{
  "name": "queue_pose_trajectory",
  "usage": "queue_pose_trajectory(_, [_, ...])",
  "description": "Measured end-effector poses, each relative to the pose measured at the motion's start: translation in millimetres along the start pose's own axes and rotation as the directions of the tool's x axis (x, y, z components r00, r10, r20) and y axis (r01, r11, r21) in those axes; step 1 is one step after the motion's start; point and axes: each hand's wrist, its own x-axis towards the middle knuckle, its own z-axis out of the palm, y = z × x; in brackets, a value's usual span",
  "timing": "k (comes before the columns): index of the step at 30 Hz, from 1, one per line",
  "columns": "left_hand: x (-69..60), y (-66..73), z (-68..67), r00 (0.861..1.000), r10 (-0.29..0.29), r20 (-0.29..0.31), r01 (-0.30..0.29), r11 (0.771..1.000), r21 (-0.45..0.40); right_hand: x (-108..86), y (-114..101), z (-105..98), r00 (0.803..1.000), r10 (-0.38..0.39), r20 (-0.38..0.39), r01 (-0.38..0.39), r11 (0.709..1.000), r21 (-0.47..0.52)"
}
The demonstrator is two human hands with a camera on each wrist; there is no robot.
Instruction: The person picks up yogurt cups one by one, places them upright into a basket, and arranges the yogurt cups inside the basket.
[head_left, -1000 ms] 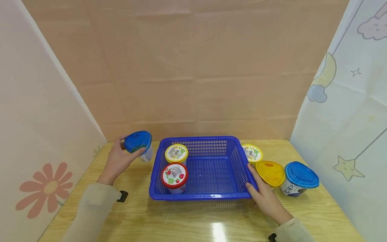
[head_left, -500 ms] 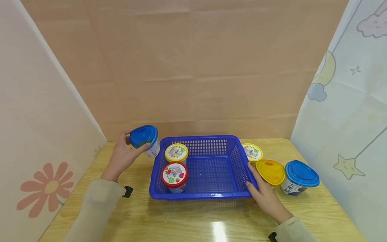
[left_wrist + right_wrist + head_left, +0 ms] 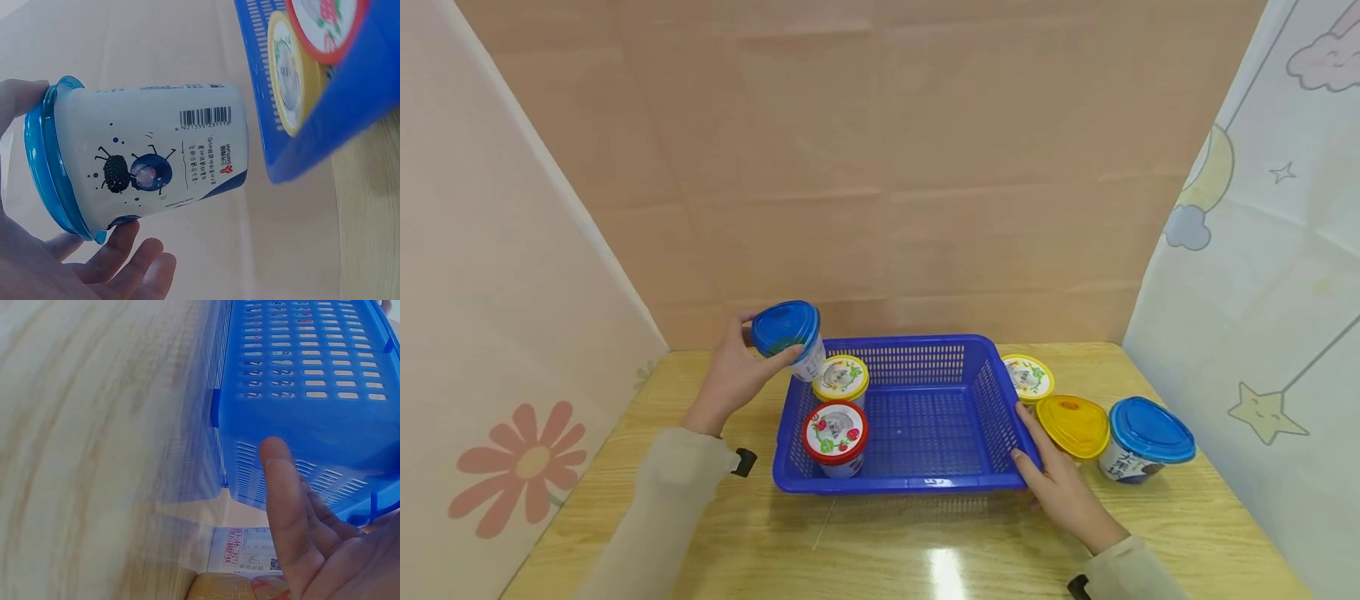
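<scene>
While the left hand (image 3: 733,375) is gripping a Sanyuan cup with a blue lid (image 3: 786,327), the right hand (image 3: 1056,479) is holding a blue plastic basket (image 3: 925,425).

The cup is leaning in the air just beside the basket's back left corner, and the left thumb and fingers are curling round its wide top. The right hand is pinching the basket's right edge, its thumb lying on the rim. Inside, on the left, a red-lidded strawberry cup (image 3: 835,433) is standing in front of a round yellow-lidded cup (image 3: 842,379). Outside, on the right, another round yellow-lidded cup (image 3: 1028,377), a three-cornered yellow-lidded cup (image 3: 1075,425) and a second blue-lidded cup (image 3: 1150,435) are sitting on the wooden table (image 3: 880,554).
</scene>
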Motion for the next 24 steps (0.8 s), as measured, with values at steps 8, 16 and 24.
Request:
queue_pose_trajectory(8, [3.0,14.0,17.0,0.999,0.007,0.046,-0.005,0.999,-0.041,0.1,1,0,1.000,-0.003,0.001,0.003,1.000,0.009])
queue_pose_trajectory(16, [6.4,26.9,36.0,0.995,0.028,0.093,-0.022,0.997,-0.070,0.2,-1,0,1.000,0.013,0.008,-0.013,1.000,0.007])
queue_pose_trajectory(24, [11.3,36.0,54.9,0.991,0.065,0.114,-0.056,0.996,-0.075,0.5,-1,0,1.000,0.010,0.004,-0.010,1.000,0.004])
